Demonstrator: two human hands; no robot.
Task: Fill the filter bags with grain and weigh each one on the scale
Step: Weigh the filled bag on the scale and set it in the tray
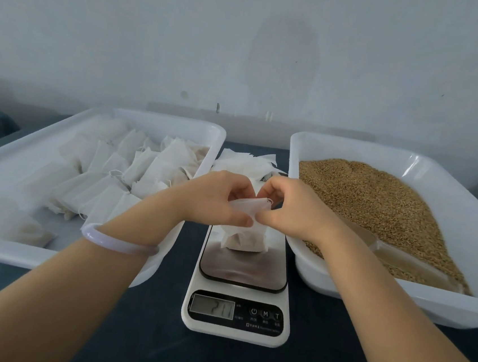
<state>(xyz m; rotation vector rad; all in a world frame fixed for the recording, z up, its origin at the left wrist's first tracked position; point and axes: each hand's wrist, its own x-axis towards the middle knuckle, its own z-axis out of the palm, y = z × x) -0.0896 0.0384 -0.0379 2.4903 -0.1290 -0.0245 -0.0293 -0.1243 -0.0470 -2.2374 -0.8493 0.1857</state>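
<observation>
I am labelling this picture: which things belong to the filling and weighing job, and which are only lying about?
Job: filter bag on the scale, pinched by the left hand and right hand; grain; scoop; grain tray; left tray of filled bags; empty bags.
Just there: bangle; dark table.

scale (238, 298) display "217", buttons "M", "T"

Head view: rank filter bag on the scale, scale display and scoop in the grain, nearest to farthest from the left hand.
1. Filter bag, centre, held by left hand.
2. Display, in front.
3. Scoop, far right, in grain.
</observation>
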